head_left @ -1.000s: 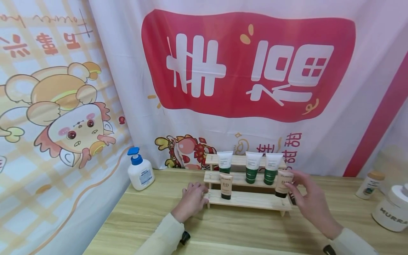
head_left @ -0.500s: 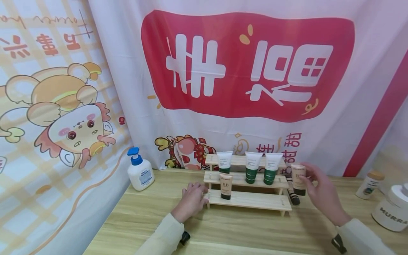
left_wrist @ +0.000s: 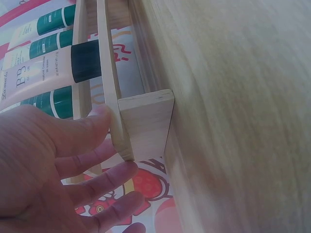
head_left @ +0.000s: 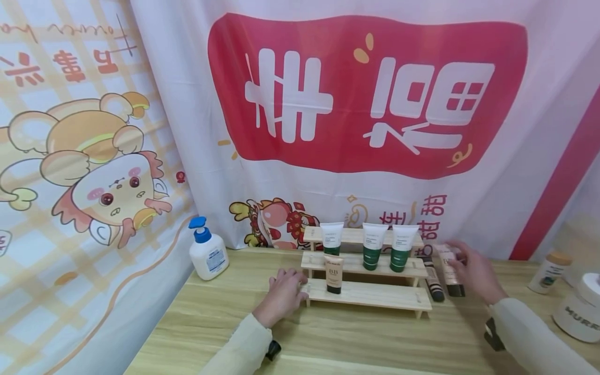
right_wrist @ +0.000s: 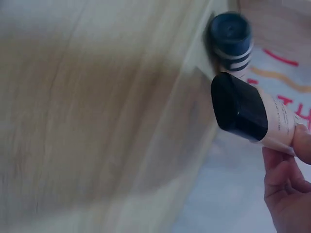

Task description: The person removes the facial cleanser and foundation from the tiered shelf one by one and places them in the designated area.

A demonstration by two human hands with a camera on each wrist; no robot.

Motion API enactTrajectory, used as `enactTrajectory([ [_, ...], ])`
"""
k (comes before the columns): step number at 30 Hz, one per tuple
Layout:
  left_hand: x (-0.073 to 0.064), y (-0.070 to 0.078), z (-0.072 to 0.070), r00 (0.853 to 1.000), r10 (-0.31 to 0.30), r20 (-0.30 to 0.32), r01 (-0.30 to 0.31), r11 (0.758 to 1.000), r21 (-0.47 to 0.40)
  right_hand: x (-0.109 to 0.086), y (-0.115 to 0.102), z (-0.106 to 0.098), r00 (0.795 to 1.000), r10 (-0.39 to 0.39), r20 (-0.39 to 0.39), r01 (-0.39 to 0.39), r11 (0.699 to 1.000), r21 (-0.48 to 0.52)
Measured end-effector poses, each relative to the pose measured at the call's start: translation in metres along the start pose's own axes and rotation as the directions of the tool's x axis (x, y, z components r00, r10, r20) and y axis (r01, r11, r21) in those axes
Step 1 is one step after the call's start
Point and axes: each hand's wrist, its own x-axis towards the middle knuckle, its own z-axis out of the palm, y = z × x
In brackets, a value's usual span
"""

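Observation:
My right hand (head_left: pixel 475 272) pinches a beige BB cream tube (head_left: pixel 448 266) by its upper part, right of a three-step wooden display rack (head_left: pixel 375 298). In the right wrist view the tube's black cap (right_wrist: pixel 240 107) points away from the fingers. Beside it lies another tube with a dark, striped cap (right_wrist: pixel 231 36). My left hand (head_left: pixel 284 292) touches the rack's left end; its thumb (left_wrist: pixel 99 119) is against the lowest board and the other fingers extend past it. A second BB cream tube (head_left: pixel 334 276) stands on the lowest step. Several white-and-green tubes (head_left: pixel 405 249) stand above.
A white pump bottle (head_left: pixel 209 258) with a blue top stands at the left by the curtain. At the right are a small bottle with a tan cap (head_left: pixel 549 273) and a white jar (head_left: pixel 578 312). A printed curtain (head_left: pixel 365 99) hangs behind the wooden table (head_left: pixel 356 338).
My right hand has carried the BB cream tube off the rack's lowest step, rightward and down beside the dark-capped tube. My left hand has stayed at the rack's left end.

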Motion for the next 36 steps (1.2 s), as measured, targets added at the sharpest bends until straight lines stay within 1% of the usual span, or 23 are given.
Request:
enactTrajectory([
  [2,0.000,0.000,0.000,1.000,-0.001,0.002,0.001,1.000,-0.001,0.003,0.008,0.003,0.999,0.030,0.023,-0.030,0.999,0.011],
  [4,0.000,0.000,-0.001,1.000,-0.004,0.004,0.004,1.000,-0.001,0.006,0.016,0.006,0.999,0.045,0.025,-0.045,0.999,0.008],
  [7,0.000,0.001,-0.001,1.000,-0.009,0.008,0.009,1.000,0.003,0.010,0.023,0.011,0.997,0.077,0.028,-0.076,0.997,-0.013],
  [9,0.001,0.001,-0.001,1.000,-0.010,0.010,0.010,1.000,0.006,0.013,0.028,0.014,0.993,0.116,0.036,-0.114,0.993,-0.043],
  [14,0.001,0.002,0.001,1.000,0.005,0.009,-0.005,1.000,0.008,0.018,0.038,0.021,0.964,0.255,0.075,-0.249,0.965,-0.086],
  [16,0.001,0.001,0.001,1.000,0.007,0.006,-0.007,1.000,0.011,0.018,0.040,0.023,0.956,0.283,0.077,-0.277,0.957,-0.085],
  [18,0.001,0.001,0.001,1.000,0.003,0.003,-0.003,1.000,0.011,0.017,0.042,0.025,0.961,0.270,0.062,-0.264,0.960,-0.088],
  [22,0.001,0.000,0.001,1.000,-0.005,0.004,0.005,1.000,0.008,0.012,0.042,0.024,0.976,0.216,0.026,-0.213,0.974,-0.082],
  [27,0.001,0.000,0.000,1.000,-0.013,0.007,0.013,1.000,0.011,0.007,0.035,0.019,0.982,0.191,0.004,-0.191,0.981,-0.041],
  [29,0.001,0.000,0.001,1.000,-0.018,0.006,0.018,1.000,0.016,0.006,0.030,0.018,0.982,0.186,-0.017,-0.186,0.982,-0.036],
  [32,0.001,-0.001,0.001,1.000,-0.018,0.004,0.017,1.000,0.020,0.004,0.016,0.015,0.984,0.163,-0.076,-0.164,0.986,-0.012],
  [34,0.001,-0.001,0.001,1.000,-0.009,0.000,0.009,1.000,0.019,0.000,0.004,0.012,0.983,0.129,-0.130,-0.130,0.991,-0.002],
  [36,0.001,-0.001,0.001,1.000,0.000,-0.002,0.001,1.000,0.019,-0.006,-0.008,0.009,0.981,0.078,-0.178,-0.078,0.997,0.006],
])
